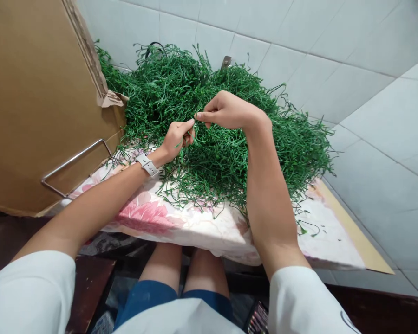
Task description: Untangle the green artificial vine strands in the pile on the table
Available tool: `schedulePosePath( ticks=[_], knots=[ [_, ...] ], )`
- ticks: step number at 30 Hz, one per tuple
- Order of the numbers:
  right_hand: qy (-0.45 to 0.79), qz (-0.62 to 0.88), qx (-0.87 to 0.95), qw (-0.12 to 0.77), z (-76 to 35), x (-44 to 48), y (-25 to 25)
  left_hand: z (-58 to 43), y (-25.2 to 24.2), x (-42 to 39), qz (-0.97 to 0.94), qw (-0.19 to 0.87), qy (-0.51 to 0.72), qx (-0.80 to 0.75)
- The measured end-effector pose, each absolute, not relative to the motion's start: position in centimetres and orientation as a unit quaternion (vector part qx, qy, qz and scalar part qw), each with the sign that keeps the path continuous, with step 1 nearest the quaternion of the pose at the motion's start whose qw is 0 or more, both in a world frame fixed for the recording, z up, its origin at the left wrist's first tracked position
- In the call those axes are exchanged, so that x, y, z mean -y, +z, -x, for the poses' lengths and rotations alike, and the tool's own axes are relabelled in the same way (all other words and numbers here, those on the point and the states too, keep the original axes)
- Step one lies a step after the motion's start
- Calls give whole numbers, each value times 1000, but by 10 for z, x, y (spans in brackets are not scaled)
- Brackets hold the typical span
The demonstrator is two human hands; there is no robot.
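White shirt [176, 320] is seen facing the green stem heap [223, 160]; over it, a thin stem [195, 118] is pinched by left hand [177, 139] and right hand [231, 111], best gripped lightly.

White tiled wall [348, 41], floral-covered table [212, 229], dark furniture [92, 283], perhaps wooden

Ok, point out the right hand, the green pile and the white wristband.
Right hand [231, 111]: head view, thumb side of the hand.
Green pile [218, 147]: head view, middle of the heap.
White wristband [146, 165]: head view, strap with holes.
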State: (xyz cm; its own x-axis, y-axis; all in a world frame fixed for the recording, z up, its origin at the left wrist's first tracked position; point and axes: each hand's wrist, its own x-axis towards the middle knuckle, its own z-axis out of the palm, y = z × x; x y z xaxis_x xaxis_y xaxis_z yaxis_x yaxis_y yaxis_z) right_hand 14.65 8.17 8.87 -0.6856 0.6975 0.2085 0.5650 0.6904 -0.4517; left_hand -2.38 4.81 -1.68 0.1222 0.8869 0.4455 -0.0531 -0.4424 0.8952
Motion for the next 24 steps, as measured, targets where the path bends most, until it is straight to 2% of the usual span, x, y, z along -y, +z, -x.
schedulePosePath(
  ticks=[3,8,11,13,15,17,19,22,24],
  knots=[
    [242,332,890,200,-147,-76,89,26,-13,-46,-625,426,560,-337],
    [353,271,835,324,-131,-74,75,27,-4,-36,-619,504,550,-245],
    [359,237,778,458,-131,-77,81,29,-3,-32,-572,583,542,-200],
    [342,197,714,578,-145,-78,95,31,-6,-35,-564,610,521,-193],
    [314,170,663,658,-167,-79,109,32,-8,-40,-571,612,510,-198],
    [290,222,665,652,-190,-83,116,34,-9,-44,-571,603,517,-209],
    [243,321,687,604,-207,-89,113,35,-7,-46,-563,594,530,-221],
    [107,510,717,463,-220,-99,99,34,-4,-46,-559,591,533,-232],
    [63,549,744,377,-220,-103,92,33,-4,-46,-563,590,529,-235]
  ],
)
